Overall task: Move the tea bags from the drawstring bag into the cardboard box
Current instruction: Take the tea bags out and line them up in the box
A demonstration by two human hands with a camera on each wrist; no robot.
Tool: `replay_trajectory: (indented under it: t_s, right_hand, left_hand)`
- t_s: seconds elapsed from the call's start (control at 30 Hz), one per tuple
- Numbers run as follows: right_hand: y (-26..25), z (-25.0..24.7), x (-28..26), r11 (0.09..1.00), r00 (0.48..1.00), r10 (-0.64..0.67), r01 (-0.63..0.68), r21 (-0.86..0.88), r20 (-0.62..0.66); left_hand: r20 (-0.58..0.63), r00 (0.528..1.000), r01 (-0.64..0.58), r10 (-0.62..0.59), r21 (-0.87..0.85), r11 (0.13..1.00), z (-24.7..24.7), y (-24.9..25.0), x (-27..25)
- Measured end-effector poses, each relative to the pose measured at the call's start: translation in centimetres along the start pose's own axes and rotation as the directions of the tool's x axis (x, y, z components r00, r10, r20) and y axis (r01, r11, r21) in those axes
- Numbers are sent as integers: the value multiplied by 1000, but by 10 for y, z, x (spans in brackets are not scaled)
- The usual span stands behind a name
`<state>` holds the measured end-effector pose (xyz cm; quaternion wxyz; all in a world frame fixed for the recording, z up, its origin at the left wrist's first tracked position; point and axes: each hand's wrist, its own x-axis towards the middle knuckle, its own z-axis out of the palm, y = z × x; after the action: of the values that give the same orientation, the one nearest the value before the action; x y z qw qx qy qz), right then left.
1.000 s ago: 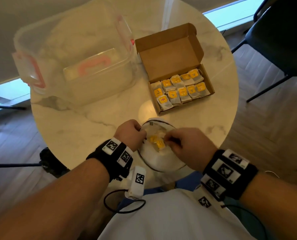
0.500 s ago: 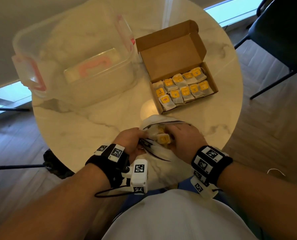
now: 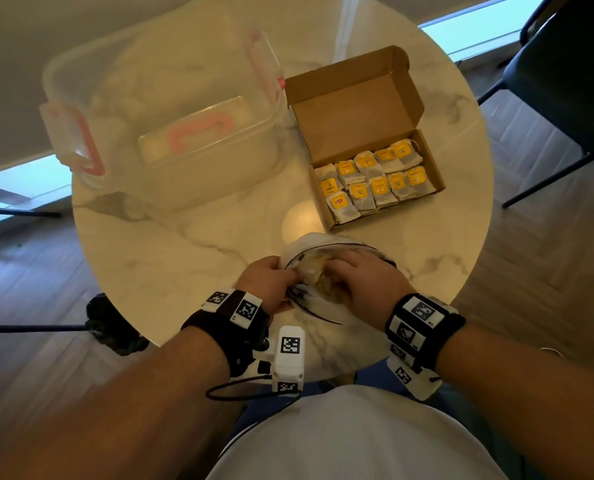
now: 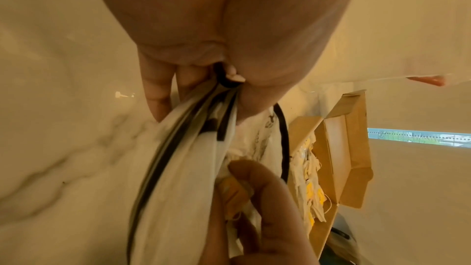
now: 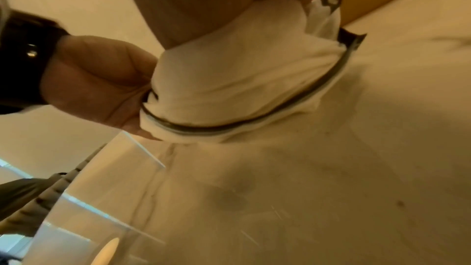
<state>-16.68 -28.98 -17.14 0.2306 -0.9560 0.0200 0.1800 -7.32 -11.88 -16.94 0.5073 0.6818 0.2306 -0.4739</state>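
Note:
The white drawstring bag (image 3: 309,247) with a black cord lies at the table's near edge. My left hand (image 3: 281,275) pinches its rim and cord (image 4: 226,80) on the left side. My right hand (image 3: 330,271) reaches into the bag's mouth, and its fingers (image 4: 257,184) pinch a yellow-tagged tea bag (image 4: 229,186). The right wrist view shows only the bag's cloth (image 5: 242,78) under my palm. The open cardboard box (image 3: 357,109) stands just beyond the bag, with two rows of several tea bags (image 3: 375,181) in it.
A large clear plastic container (image 3: 164,116) with pink latches fills the far left of the round marble table (image 3: 184,258). A dark chair (image 3: 565,81) stands off the table at the far right. Bare tabletop lies between bag and container.
The bag's mouth, wide and flat a second ago, is now bunched and pulled sideways by my left hand. My right hand has gone deeper into it and closed on a tea bag.

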Motion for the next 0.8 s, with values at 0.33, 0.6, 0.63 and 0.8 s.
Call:
replay_trajectory:
  t_s: [0.33, 0.6, 0.63, 0.8]
  right_hand:
    - [-7, -2, 12, 978, 985, 45, -9, -209, 167]
    - [9, -17, 30, 990, 973, 141, -141, -12, 183]
    - [9, -19, 29, 989, 973, 140, -148, 29, 185]
    - [1, -19, 28, 993, 966, 118, -114, -30, 229]
  left_hand:
    - [-61, 998, -11, 14, 47, 999, -3, -5, 6]
    - [-106, 994, -28, 41, 123, 992, -8, -7, 6]
    - [-96, 995, -28, 38, 109, 994, -6, -7, 6]
    - [-53, 994, -89, 94, 91, 992, 5, -8, 0]
